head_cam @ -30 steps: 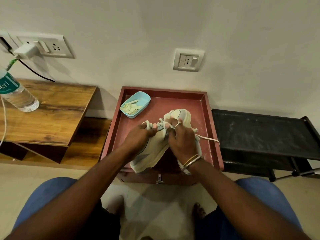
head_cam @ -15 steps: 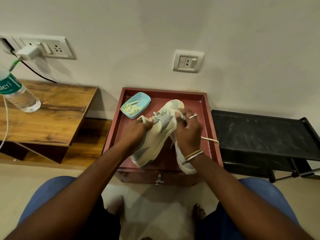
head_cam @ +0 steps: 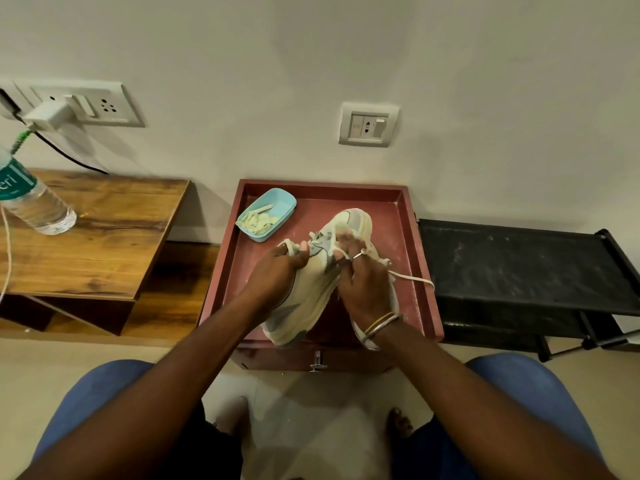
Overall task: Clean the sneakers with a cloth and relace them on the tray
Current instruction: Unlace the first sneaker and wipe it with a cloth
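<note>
Both hands are on the pale sneaker over the red tray: left hand pinches a lace end, right hand grips laces at the tongue. Second sneaker lies under the right hand; blue dish sits beyond the left.

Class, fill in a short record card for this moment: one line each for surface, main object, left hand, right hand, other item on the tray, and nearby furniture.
surface: red tray
main object: pale sneaker, toe pointing away from the person
left hand: pinching a lace end
right hand: gripping laces at the sneaker's top
other item: blue dish holding pale strips, tray's far left corner
nearby furniture: wooden table with water bottle; black rack
</note>
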